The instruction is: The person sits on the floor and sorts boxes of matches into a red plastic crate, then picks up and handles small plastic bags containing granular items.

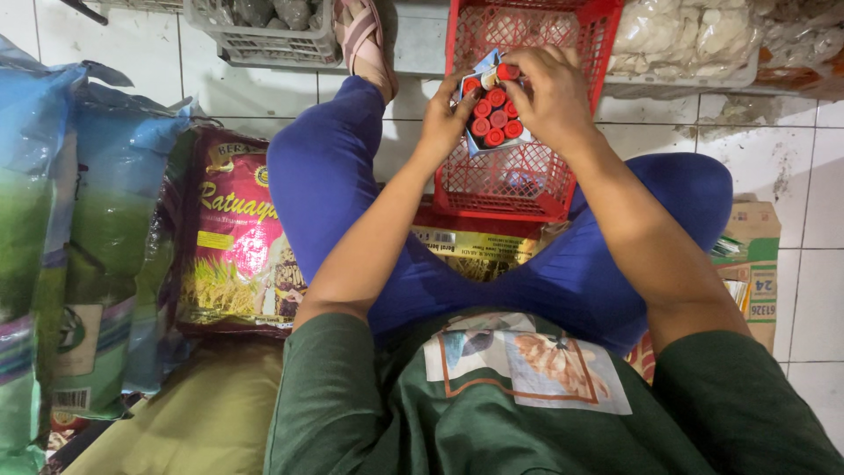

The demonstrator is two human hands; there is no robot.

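I hold a small open box of red-capped tubes over a red plastic basket. My left hand grips the box from the left side. My right hand wraps the box's right side, with its fingers on one red-capped tube at the top of the pack. Several red caps show in rows inside the box. The basket rests in front of my knees, which are clad in blue trousers.
Large rice sacks and blue-green bags stand at the left. A grey crate and bags of white goods sit at the back on a tiled floor. A cardboard box lies at the right.
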